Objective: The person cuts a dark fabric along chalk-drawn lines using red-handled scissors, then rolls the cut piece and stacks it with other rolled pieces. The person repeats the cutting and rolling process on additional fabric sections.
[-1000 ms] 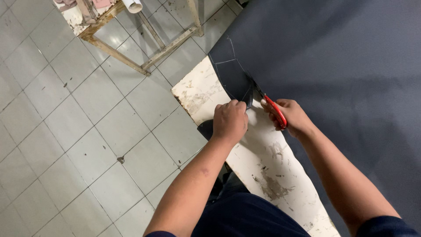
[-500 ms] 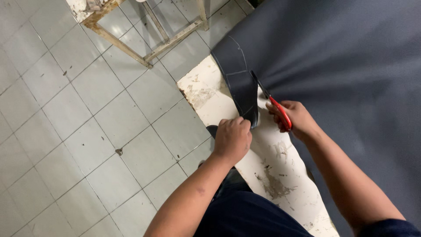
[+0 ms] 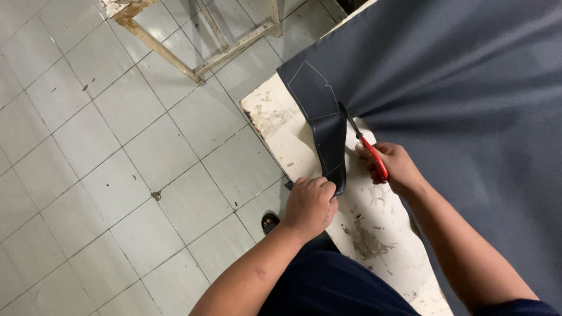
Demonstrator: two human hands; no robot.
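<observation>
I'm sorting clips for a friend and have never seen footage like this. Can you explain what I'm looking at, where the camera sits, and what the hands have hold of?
There is no machine here: these are a person's two bare hands, filmed by a camera worn on their head and looking down, so you see their own forearms reaching out from the bottom edge.

The right hand holds red-handled scissors, blades open against a large sheet of dark grey-blue fabric. The left hand grips the lower end of a narrow fabric strip marked with pale chalk lines.

The fabric lies on a worn white table, paint chipped and stained. Below is a pale tiled floor, with a wooden frame standing on it near the top.
</observation>
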